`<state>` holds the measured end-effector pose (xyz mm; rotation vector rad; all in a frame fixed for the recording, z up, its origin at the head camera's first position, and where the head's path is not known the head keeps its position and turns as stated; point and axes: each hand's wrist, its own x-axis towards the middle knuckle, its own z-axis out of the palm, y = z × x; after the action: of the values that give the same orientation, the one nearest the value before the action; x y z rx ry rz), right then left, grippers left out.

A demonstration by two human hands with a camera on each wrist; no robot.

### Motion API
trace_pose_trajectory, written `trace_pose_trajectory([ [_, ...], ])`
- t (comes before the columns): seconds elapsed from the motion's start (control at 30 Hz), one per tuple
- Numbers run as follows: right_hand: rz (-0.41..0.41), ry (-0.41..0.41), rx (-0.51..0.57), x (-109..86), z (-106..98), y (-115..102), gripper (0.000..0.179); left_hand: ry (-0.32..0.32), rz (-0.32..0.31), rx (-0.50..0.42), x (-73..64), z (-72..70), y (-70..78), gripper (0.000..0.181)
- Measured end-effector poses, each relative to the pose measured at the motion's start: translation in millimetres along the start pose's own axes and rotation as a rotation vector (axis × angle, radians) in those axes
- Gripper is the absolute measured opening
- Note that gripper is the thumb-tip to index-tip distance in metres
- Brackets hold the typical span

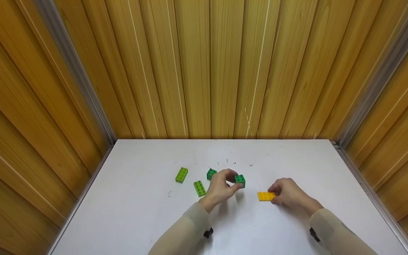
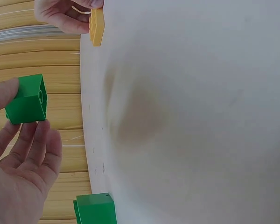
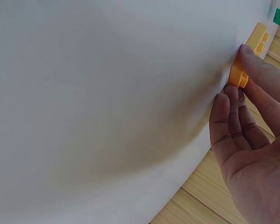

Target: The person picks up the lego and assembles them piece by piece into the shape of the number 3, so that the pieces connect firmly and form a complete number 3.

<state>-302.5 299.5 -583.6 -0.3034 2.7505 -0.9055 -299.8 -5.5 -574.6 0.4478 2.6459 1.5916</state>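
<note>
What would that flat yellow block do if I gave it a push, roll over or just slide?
The yellow block would probably slide, because it's flat with straight edges, so rolling or tipping seems unlikely. It looks stiff, showing no bend where the right hand pinches it. The raised studs might make it less slippery to hold.

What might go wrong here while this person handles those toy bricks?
The held green block might drop, as the left hand pinches it above the white table. That hand could also bump the other green block close beside it. The yellow brick might twist, since the right hand pinches it near one end.
</note>
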Motion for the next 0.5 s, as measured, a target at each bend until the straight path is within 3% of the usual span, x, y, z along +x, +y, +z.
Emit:
trace_pose_trajectory([
  [0.27, -0.013, -0.015, 0.025, 0.7, -0.6, 1.6, 0.033, -0.013, 0.003, -0.027, -1.3, 16.0, 1.8, 0.029],
  [0.5, 0.009, -0.016, 0.055, -0.2, 1.2, 1.0, 0.033, -0.028, -0.054, -0.056, 0.7, 26.6, 8.6, 0.029],
])
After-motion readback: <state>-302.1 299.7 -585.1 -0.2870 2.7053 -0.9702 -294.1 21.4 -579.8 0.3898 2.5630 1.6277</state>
